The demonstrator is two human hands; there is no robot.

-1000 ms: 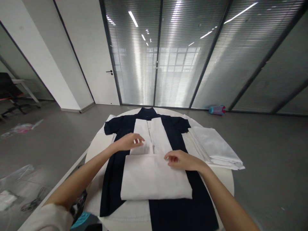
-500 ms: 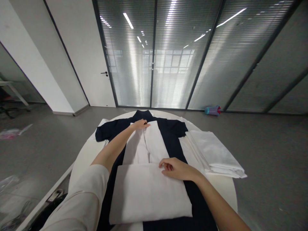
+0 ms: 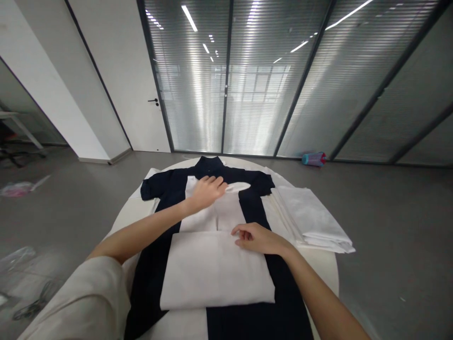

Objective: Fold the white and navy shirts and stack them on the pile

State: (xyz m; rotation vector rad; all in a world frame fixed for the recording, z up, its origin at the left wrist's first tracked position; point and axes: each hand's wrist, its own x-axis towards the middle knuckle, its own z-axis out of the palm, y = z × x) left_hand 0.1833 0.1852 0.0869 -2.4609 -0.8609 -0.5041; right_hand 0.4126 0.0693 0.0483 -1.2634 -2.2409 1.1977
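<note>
A white cloth (image 3: 215,278), partly folded, lies over a navy short-sleeved garment (image 3: 262,278) with a collar. The near part of the cloth is a wide flat fold; a narrower part runs away toward the collar. My left hand (image 3: 208,191) is closed on the far end of this narrower part, whose edge is lifted and bent to the right of my fingers. At the wide fold's far edge is my right hand (image 3: 260,238), its fingers curled and its thumb against the cloth. The palm side of my left hand is hidden.
More folded white fabric (image 3: 314,217) lies at the right of the round white table (image 3: 325,274) and overhangs its edge. On the floor are a blue and red basket-like object (image 3: 314,159) by the glass wall, and plastic wrapping (image 3: 17,257) at the left.
My left hand has moved slightly right and nearer, raising the cloth's far end. The left forearm has swung lower and outward. My right hand keeps its place on the fold.
</note>
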